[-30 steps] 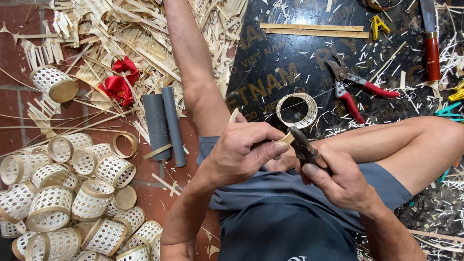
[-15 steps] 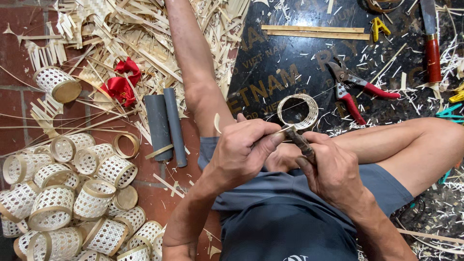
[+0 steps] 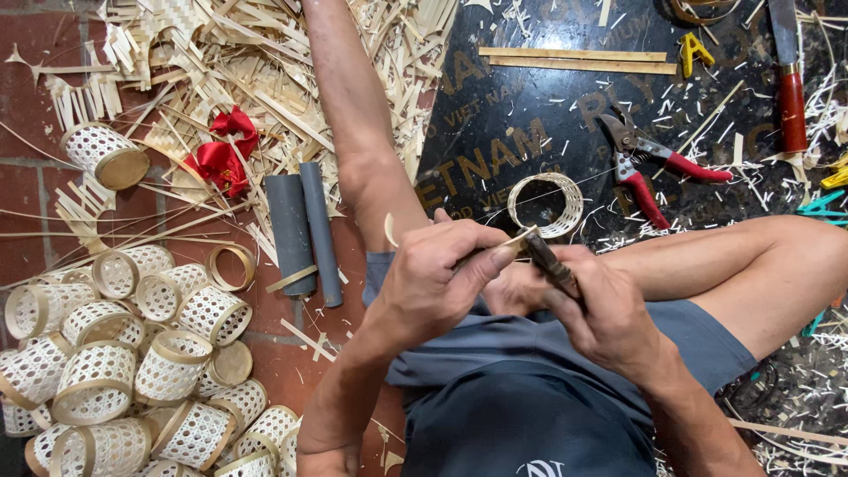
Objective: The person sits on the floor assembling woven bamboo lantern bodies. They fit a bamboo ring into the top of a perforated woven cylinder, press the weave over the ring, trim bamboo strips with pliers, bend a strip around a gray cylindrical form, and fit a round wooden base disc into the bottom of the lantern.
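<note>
Bamboo strip (image 3: 517, 240), thin and pale, sits pinched at the centre of the view above the person's lap. Leftmost lie woven lattice baskets (image 3: 132, 353) (small, cylindrical, rimmed with bent splint), then two smooth grey tubes (image 3: 305, 230). The left hand (image 3: 437, 278) clenches around the strip's end; the right hand (image 3: 609, 309) grasps a dark-handled knife (image 3: 548, 261) against it. Beyond them rests a bamboo ring (image 3: 546, 205), then red-handled pruning shears (image 3: 649, 163) on the black board (image 3: 530, 97).

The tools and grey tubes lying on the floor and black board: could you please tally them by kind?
Red-handled pruning shears: 1
Red-handled knife: 1
Yellow clip: 1
Grey tubes: 2
Total: 5
</note>
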A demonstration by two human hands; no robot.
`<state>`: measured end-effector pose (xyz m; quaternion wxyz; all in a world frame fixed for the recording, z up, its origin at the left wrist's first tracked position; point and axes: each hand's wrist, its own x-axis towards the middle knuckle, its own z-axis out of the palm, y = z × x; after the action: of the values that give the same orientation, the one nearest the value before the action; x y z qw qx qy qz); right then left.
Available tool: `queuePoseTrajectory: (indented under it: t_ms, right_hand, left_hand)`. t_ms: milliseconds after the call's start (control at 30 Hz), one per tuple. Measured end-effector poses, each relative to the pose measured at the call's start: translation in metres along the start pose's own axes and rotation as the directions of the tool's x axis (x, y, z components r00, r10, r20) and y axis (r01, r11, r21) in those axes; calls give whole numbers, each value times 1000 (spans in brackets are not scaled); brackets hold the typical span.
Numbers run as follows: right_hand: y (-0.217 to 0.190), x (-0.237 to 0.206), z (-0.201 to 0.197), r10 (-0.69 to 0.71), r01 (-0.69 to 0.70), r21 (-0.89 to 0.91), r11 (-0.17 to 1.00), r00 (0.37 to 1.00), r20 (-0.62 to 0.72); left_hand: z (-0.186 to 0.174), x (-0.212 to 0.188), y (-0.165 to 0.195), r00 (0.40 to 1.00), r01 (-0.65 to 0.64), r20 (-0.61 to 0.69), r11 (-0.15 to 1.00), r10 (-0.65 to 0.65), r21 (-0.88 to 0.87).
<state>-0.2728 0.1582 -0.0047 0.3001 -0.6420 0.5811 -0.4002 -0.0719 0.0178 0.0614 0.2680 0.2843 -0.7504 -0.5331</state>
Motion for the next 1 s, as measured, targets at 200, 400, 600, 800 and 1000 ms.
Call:
queuePoseTrajectory:
  t_ms: [200,400,600,800,1000]
  right_hand:
    - [-5,4,3,-109,98,-165,981,992,-58]
    - [0,-9,-4,196,-254,264,931,954,226]
    - [69,-10,-22,-59,10,-391,920,992,-114]
    - [225,3,-98,140,-380,-744,550,920,-366]
    - [277,1,-120,96,-317,-840,440,947,-306]
  left_hand:
    - [8,-4,-2,997,-60,-50,996,63,70]
    - [5,-11,-8,996,-82,-18,994,84,72]
    - [-10,-10,0,991,-44,-117,991,59,126]
    - [-15,-18,0,983,-160,-81,986,164,51]
    - [-6,-8,-18,969,-247,6,967,248,-65]
